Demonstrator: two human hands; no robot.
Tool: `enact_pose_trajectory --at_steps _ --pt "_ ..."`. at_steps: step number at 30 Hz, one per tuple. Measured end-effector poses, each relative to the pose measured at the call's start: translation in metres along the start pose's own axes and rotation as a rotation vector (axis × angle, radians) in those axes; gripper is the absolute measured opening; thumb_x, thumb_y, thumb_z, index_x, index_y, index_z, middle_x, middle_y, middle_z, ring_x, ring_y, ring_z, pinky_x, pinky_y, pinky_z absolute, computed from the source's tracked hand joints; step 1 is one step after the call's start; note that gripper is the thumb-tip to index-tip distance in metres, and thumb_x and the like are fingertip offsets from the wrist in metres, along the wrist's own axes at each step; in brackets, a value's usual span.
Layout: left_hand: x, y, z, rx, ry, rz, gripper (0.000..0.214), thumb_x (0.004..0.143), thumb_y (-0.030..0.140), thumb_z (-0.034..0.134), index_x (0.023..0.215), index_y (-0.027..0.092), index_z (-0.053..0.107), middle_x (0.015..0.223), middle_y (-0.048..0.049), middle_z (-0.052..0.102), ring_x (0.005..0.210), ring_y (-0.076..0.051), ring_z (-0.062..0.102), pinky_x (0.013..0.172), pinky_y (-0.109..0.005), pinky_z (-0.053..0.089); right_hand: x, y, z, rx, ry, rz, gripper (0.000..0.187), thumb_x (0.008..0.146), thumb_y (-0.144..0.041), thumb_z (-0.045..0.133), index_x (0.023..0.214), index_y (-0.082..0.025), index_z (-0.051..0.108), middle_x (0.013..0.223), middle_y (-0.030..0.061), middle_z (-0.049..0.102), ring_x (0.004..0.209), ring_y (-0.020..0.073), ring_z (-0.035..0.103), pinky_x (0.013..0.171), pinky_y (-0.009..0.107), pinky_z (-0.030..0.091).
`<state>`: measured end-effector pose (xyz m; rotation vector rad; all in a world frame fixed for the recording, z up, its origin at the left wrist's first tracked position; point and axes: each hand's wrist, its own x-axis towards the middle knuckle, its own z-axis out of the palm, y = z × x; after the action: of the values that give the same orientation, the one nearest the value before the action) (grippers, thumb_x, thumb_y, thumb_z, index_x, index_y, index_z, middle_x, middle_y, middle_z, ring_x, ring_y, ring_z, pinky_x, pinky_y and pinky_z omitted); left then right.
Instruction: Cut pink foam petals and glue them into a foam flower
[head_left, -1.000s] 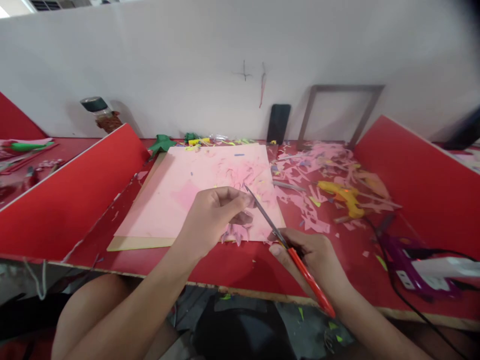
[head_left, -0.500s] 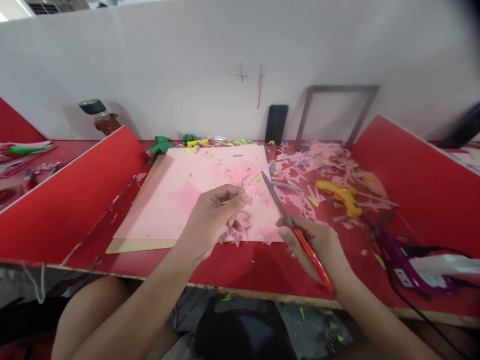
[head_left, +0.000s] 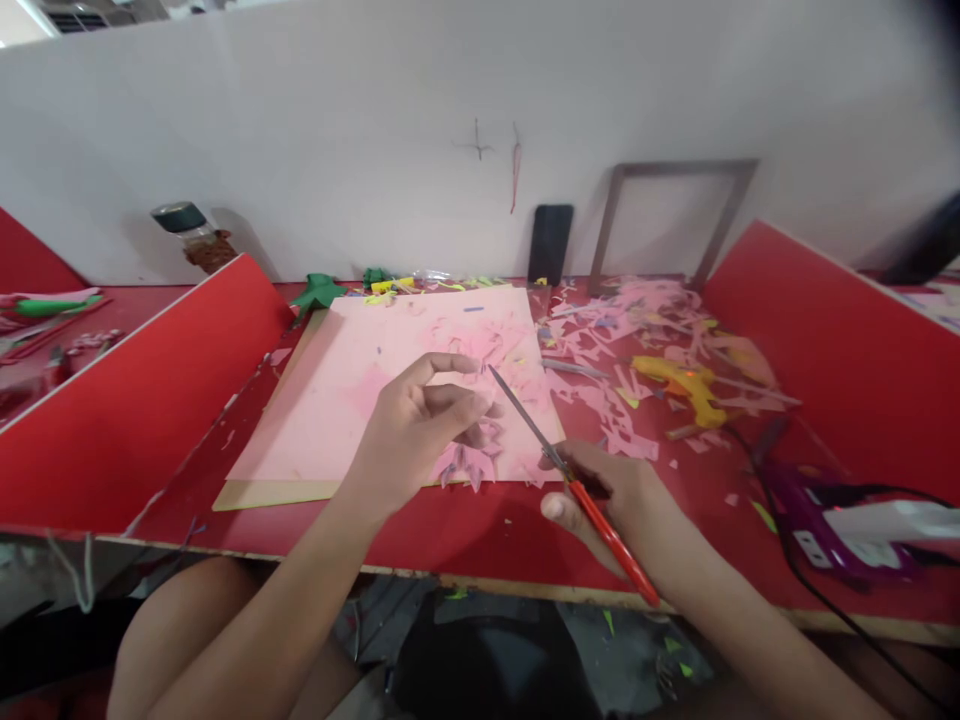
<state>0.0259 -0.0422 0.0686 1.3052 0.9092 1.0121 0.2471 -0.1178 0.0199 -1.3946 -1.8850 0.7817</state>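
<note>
My left hand (head_left: 424,415) pinches a small pink paper flower cut-out (head_left: 474,462) over the near edge of a large pink sheet (head_left: 360,390). My right hand (head_left: 615,500) grips red-handled scissors (head_left: 570,480). Their blades point up and left, with the tips right beside my left fingers and the cut-out. The sheet lies on a tan board (head_left: 255,492) on the red table (head_left: 480,525).
Pink paper scraps (head_left: 622,340) litter the right side, round a yellow glue gun (head_left: 686,385). A purple and white power strip (head_left: 847,520) with a black cable sits far right. Red dividers (head_left: 142,390) flank the space. A phone (head_left: 549,245), a frame (head_left: 675,220) and a jar (head_left: 187,230) stand at the wall.
The scissors swung away to the right, then came back so their tips are again by my left fingers. My left hand stayed on the cut-out, with its fingers curling more.
</note>
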Motion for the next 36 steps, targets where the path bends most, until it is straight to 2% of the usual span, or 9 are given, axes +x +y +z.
enact_pose_trajectory --at_steps 5,10,13,17,21,26,32,36 --pt "-0.002 0.002 -0.002 0.112 0.059 0.046 0.019 0.083 0.035 0.08 0.089 0.019 0.073 0.084 -0.0024 0.075 0.065 -0.012 0.069 0.065 -0.022 0.061 0.001 -0.003 0.0 0.034 -0.07 -0.003 0.038 0.09 -0.057 0.062 0.091 -0.02 0.052 0.066 -0.0048 0.048 0.056 0.0119 0.042 0.051 0.022 0.032" --pt "-0.001 -0.005 -0.005 0.139 0.12 0.021 0.024 0.084 0.04 0.077 0.101 0.023 0.077 0.089 -0.001 0.071 0.063 -0.01 0.067 0.067 -0.025 0.062 0.005 -0.003 0.0 0.054 -0.019 0.107 0.032 0.093 -0.049 0.059 0.103 -0.018 0.062 0.066 -0.0038 0.049 0.056 0.012 0.043 0.053 0.023 0.036" --pt "-0.001 -0.004 -0.004 0.17 0.13 0.026 0.027 0.085 0.038 0.077 0.107 0.022 0.076 0.088 -0.0007 0.069 0.066 -0.011 0.068 0.069 -0.025 0.062 0.004 -0.005 -0.002 0.135 -0.058 0.13 0.028 0.091 -0.045 0.063 0.095 -0.017 0.065 0.063 -0.0049 0.043 0.056 0.0107 0.037 0.051 0.022 0.032" --pt "-0.002 -0.001 -0.002 0.104 0.143 0.066 0.028 0.083 0.031 0.078 0.108 0.021 0.068 0.076 0.0032 0.064 0.067 -0.013 0.069 0.07 -0.026 0.062 0.001 -0.013 -0.003 0.189 -0.095 0.137 0.026 0.088 -0.042 0.066 0.081 -0.018 0.062 0.063 -0.0047 0.039 0.057 0.01 0.034 0.05 0.022 0.027" --pt "-0.004 0.001 0.002 0.03 0.176 0.062 0.034 0.08 0.026 0.08 0.107 0.021 0.061 0.066 0.0058 0.061 0.072 -0.015 0.07 0.076 -0.029 0.062 0.0 -0.017 0.0 0.171 -0.097 0.134 0.03 0.092 -0.045 0.061 0.081 -0.017 0.062 0.062 -0.0042 0.037 0.056 0.0103 0.033 0.05 0.023 0.028" --pt "-0.007 0.001 0.004 -0.02 0.159 0.05 0.035 0.08 0.021 0.079 0.106 0.022 0.056 0.064 0.008 0.059 0.071 -0.014 0.07 0.082 -0.034 0.063 -0.002 -0.015 0.003 0.122 -0.071 0.107 0.035 0.093 -0.048 0.058 0.08 -0.016 0.064 0.061 -0.0043 0.038 0.055 0.0099 0.033 0.049 0.022 0.028" --pt "-0.007 0.0 0.005 -0.062 0.16 0.02 0.035 0.082 0.021 0.078 0.105 0.023 0.053 0.064 0.0088 0.058 0.074 -0.015 0.072 0.078 -0.032 0.065 -0.002 -0.013 0.006 0.053 -0.037 0.077 0.037 0.094 -0.048 0.056 0.079 -0.016 0.065 0.06 -0.0038 0.041 0.055 0.01 0.036 0.049 0.021 0.03" --pt "-0.007 0.0 0.007 -0.078 0.16 0.011 0.033 0.081 0.021 0.08 0.092 0.022 0.049 0.065 0.008 0.061 0.075 -0.015 0.073 0.075 -0.031 0.065 -0.001 -0.012 0.005 0.06 -0.026 0.082 0.034 0.092 -0.047 0.06 0.075 -0.017 0.063 0.06 -0.0033 0.044 0.054 0.0102 0.038 0.049 0.021 0.031"
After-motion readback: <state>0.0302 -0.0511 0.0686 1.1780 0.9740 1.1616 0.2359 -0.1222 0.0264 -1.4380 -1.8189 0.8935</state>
